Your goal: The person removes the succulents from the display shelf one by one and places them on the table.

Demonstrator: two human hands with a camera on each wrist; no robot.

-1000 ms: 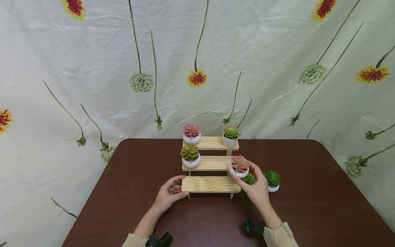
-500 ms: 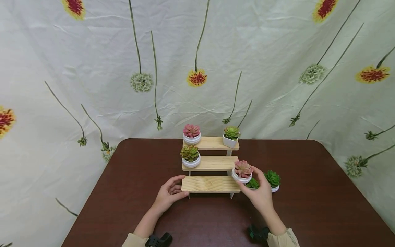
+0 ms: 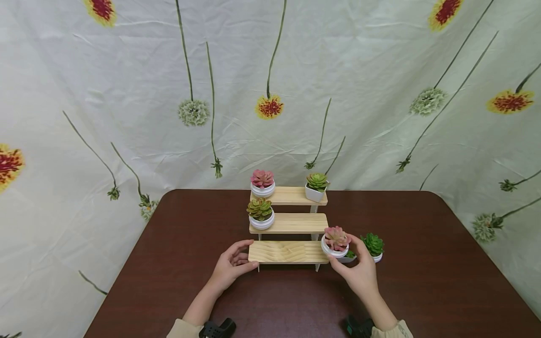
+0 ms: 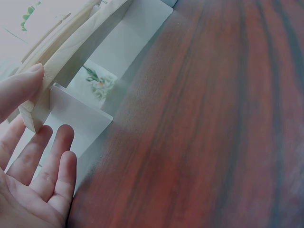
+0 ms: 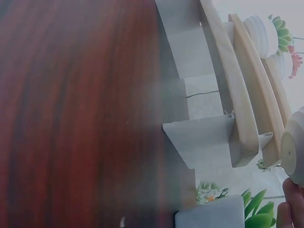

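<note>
In the head view my right hand [image 3: 364, 272] holds a pink succulent [image 3: 336, 238] in a round white pot between thumb and fingers. The pot hangs just off the right end of a three-tier wooden stand [image 3: 287, 252], at the bottom board's height. The right wrist view shows the pot's underside [image 5: 290, 149] above the fingers [image 5: 294, 202]. My left hand [image 3: 230, 266] grips the bottom board's left end; its thumb [image 4: 23, 88] lies on the board and fingertips touch from the other side. A green succulent [image 3: 351, 254] in a pale pot is partly hidden behind the held pot.
Another green succulent [image 3: 374, 245] stands on the dark brown table [image 3: 431, 281], right of my right hand. A pink succulent [image 3: 262, 182] and a green one [image 3: 317, 186] sit on the top board; a yellow-green one [image 3: 260, 213] sits at the middle board's left end. Behind hangs a flowered cloth [image 3: 236, 136].
My right hand has carried the pink succulent down and to the right, from the middle board's right end to beside the bottom board. The left hand has stayed on the stand.
</note>
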